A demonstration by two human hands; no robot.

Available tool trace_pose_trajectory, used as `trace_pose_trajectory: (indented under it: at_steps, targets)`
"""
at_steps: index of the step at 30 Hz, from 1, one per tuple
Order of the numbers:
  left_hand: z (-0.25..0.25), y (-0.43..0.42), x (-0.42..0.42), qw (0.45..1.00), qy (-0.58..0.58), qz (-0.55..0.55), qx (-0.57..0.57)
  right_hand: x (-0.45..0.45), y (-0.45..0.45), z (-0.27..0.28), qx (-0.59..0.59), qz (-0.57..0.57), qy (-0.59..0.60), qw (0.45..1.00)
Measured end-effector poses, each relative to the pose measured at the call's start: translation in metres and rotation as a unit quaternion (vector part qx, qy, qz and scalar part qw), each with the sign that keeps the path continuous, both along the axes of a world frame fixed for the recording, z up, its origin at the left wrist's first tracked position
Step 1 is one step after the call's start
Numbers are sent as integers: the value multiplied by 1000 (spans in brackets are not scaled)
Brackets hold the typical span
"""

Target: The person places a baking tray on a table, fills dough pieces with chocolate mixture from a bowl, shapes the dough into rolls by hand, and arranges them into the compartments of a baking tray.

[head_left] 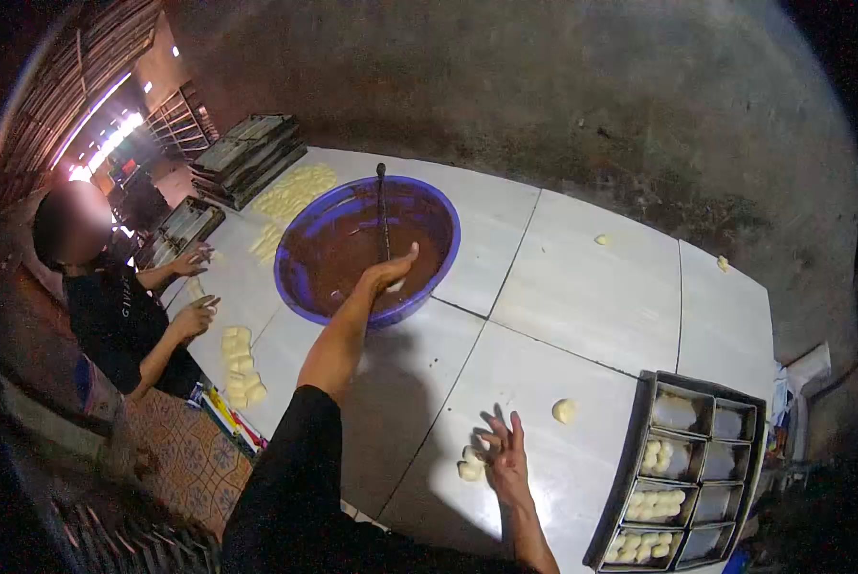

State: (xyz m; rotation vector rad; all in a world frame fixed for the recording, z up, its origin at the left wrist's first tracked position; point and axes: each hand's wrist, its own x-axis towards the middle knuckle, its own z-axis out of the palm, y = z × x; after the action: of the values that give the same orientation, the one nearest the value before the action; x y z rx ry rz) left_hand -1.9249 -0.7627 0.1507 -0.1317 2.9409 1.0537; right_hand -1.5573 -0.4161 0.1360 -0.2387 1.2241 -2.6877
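Observation:
My left hand is over the purple basin, which holds a brown powdery or paste-like mass. A small pale piece, apparently dough, shows under the fingers, which are partly hidden. On the white tiled table, my right hand has its fingers spread. A few small dough balls lie just left of its fingers, and whether it touches them cannot be made out. Farther right sits a single dough ball. A dark stick-like handle stands in the basin, leaning against its far rim.
Metal loaf pans, joined in two columns, stand at the right; several hold dough balls. A co-worker handles dough at the left. Dough rows and many pieces lie nearby. Stacked pans stand behind, below a wall.

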Motion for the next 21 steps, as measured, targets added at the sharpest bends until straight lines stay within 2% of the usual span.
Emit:
trace_pose_trajectory:
  at_steps: [2,4,6,7,9,10,11,13,14,15,16,17,19,21]
  targets:
    - [20,9,17,987,-131,-28,84,-3,2,-6,14,-7,-1,1000]
    - [59,25,41,951,-265,13,161,2,5,-7,44,-13,-5,999]
    - [75,36,61,952,-249,42,171,4,8,-3,-28,16,-28,999]
    - [76,41,68,976,-168,33,138,0,10,1,-63,32,-35,997]
    - [78,49,89,998,-8,13,62,-1,5,8,-42,23,-30,998]
    - [98,60,109,998,-40,50,24,-2,2,14,-31,15,-29,999]
    - [116,71,136,995,-42,62,67,-3,0,22,3,-6,-12,1000]
    - [150,99,194,985,-50,75,148,-5,-8,29,-47,-13,-38,998]
    - [147,120,223,928,-75,120,346,-8,-9,34,-75,-3,-75,994]
    - [120,130,245,853,-167,36,494,-10,-10,39,-107,3,-115,988]
    - [94,139,268,739,-257,-41,621,-11,-10,26,-137,31,-151,979]
    - [84,154,298,648,-296,-121,691,-7,-9,12,-167,58,-189,966]
    - [65,186,351,719,-174,20,673,9,-13,37,73,-8,-216,974]
    - [53,194,383,834,-74,-10,547,23,-13,13,34,-82,-220,971]
